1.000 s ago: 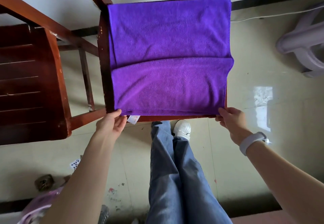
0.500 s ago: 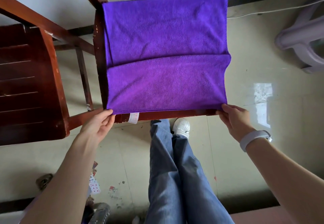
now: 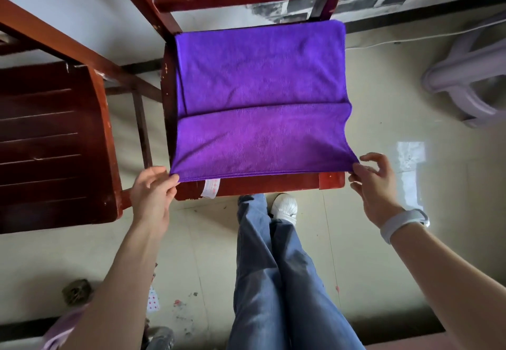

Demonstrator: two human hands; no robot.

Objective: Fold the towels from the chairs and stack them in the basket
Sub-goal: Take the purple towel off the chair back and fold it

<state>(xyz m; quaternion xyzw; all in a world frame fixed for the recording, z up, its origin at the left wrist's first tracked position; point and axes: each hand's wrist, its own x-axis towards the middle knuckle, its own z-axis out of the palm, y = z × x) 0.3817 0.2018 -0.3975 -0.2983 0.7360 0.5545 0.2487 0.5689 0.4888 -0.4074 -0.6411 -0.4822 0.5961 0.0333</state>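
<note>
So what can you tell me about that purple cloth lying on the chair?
The purple microfibre towel lies spread flat over the seat of the red-brown wooden chair, looking soft and fuzzy, with stitched edges. Its near part is folded over, leaving a crosswise edge. A white care label hangs from the front hem. The left hand pinches the near left corner and the right hand pinches the near right corner, pulling the hem taut.

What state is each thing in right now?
towel: part-folded on the chair seat, near edge lifted, both near corners pinched
left hand: pinching the near left corner
right hand: pinching the near right corner, other fingers loosely spread
chair: upright, seat mostly covered by the towel
second chair: upright, seat bare
label: hanging below the towel's near edge
</note>
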